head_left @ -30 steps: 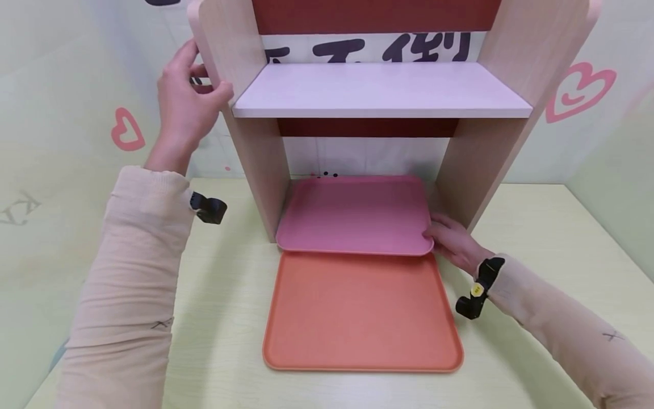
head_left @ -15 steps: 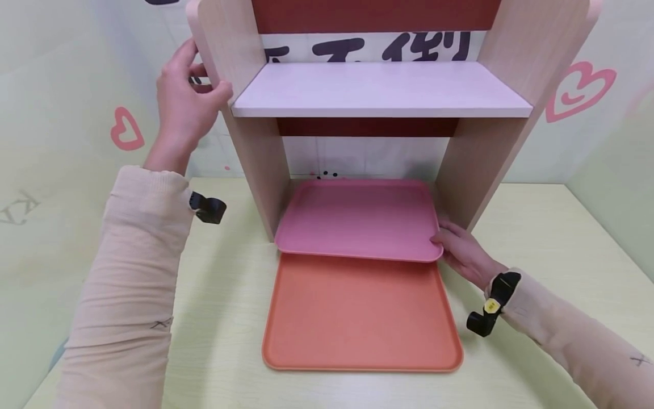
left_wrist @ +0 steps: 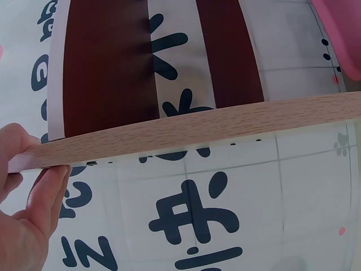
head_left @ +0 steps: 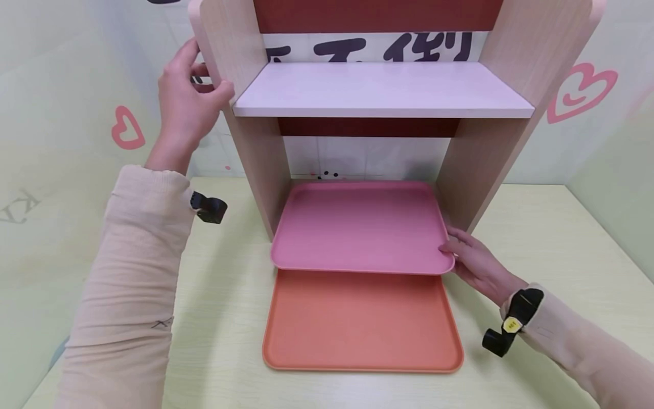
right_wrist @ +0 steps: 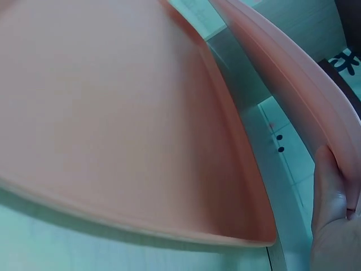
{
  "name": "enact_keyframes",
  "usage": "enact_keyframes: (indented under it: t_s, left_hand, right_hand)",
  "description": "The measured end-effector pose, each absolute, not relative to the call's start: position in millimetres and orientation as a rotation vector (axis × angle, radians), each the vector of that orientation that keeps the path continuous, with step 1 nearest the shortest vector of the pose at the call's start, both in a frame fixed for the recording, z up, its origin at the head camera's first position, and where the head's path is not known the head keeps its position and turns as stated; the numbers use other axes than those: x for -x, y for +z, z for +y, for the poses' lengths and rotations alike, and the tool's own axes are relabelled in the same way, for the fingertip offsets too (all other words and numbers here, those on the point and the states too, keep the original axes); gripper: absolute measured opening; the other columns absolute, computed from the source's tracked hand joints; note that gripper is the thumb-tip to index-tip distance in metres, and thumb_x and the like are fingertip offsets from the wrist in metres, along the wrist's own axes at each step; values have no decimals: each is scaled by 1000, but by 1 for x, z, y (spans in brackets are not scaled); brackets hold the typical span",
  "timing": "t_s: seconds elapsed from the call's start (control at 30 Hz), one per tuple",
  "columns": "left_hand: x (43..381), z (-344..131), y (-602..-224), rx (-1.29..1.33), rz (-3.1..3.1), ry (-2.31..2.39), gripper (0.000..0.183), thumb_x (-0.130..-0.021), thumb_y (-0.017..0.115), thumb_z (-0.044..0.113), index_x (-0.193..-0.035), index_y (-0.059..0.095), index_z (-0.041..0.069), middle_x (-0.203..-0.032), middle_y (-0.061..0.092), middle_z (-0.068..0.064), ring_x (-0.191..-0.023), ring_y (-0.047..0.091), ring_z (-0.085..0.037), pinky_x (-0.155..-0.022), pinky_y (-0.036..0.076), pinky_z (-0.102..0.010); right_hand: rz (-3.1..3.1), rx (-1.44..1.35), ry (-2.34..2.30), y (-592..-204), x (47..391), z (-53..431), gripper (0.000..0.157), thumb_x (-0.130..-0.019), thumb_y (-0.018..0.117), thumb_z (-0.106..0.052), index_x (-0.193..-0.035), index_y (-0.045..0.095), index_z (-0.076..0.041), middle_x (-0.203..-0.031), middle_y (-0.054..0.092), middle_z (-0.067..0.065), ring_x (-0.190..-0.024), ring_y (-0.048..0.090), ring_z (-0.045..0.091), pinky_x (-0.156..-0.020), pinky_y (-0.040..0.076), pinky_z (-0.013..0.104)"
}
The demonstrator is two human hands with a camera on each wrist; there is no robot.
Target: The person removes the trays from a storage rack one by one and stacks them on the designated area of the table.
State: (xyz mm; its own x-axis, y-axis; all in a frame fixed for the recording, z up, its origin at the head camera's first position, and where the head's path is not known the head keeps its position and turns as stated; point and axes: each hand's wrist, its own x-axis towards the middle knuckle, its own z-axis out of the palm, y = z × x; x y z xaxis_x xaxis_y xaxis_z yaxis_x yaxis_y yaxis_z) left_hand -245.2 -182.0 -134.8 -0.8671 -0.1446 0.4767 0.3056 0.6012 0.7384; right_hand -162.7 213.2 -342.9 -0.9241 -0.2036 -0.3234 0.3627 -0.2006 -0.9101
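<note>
A pink tray (head_left: 363, 227) sits partly inside the lower bay of a wooden shelf unit (head_left: 383, 91), its front edge raised over an orange tray (head_left: 363, 324). My right hand (head_left: 477, 264) pinches the pink tray's right edge near the front corner. In the right wrist view, the thumb of that hand (right_wrist: 330, 209) lies against the raised tray, apart from the orange tray (right_wrist: 113, 124) below. My left hand (head_left: 189, 102) holds the front edge of the unit's left side panel (head_left: 232, 51), thumb on one face and fingers on the other, as the left wrist view shows.
The shelf unit stands on a pale wood table (head_left: 225, 318) against a wall with printed hearts (head_left: 582, 94) and dark characters. Its right side panel (head_left: 475, 165) rises beside my right hand. The orange tray lies flat on the table before the unit.
The pink tray has come forward out of the lower bay, covering more of the orange tray. My right hand has moved toward me and rightward with it. My left hand stays on the panel.
</note>
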Motion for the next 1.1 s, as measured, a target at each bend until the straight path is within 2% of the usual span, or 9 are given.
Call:
enact_keyframes:
  t_s: [0.17, 0.53, 0.67, 0.83, 1.1]
  left_hand:
    - [245, -182, -135, 130, -2334, -1191, 51, -81, 57, 20, -129, 42, 30, -120, 49, -6, -97, 56, -20, -86, 44, -25]
    - [245, -183, -135, 134, -2328, -1192, 50, -82, 57, 20, -129, 42, 29, -121, 49, -5, -98, 57, -19, -87, 44, -25]
    - [245, -183, -136, 134, -2330, -1190, 50, -82, 57, 20, -129, 42, 29, -121, 49, -4, -99, 56, -19, -87, 44, -25]
    - [245, -182, -137, 136, -2335, -1184, 51, -82, 57, 22, -130, 41, 30, -123, 48, -2, -101, 56, -18, -88, 43, -24]
    - [245, -182, -137, 129, -2334, -1187, 51, -82, 57, 21, -130, 41, 30, -122, 49, -4, -100, 56, -18, -88, 43, -24]
  right_hand:
    - [1694, -214, -2168, -342, 153, 221, 70, -88, 52, -10, -142, 6, -9, -119, 32, 11, -85, 55, 12, -78, 48, 22]
    - [1691, -227, -2166, -347, 136, 233, 73, -88, 53, -9, -142, 4, -7, -107, 45, 4, -85, 56, 12, -77, 49, 23]
    - [1680, -208, -2185, -350, 130, 236, 72, -88, 52, -7, -141, 4, -5, -103, 50, 3, -83, 58, 13, -75, 50, 24]
    - [1630, -193, -2233, -355, 120, 238, 65, -87, 50, -3, -139, 11, -6, -96, 57, 3, -78, 60, 13, -70, 51, 23]
    - [1628, -177, -2205, -363, 108, 239, 67, -88, 50, -5, -139, 7, -5, -98, 57, 4, -82, 60, 15, -75, 50, 26]
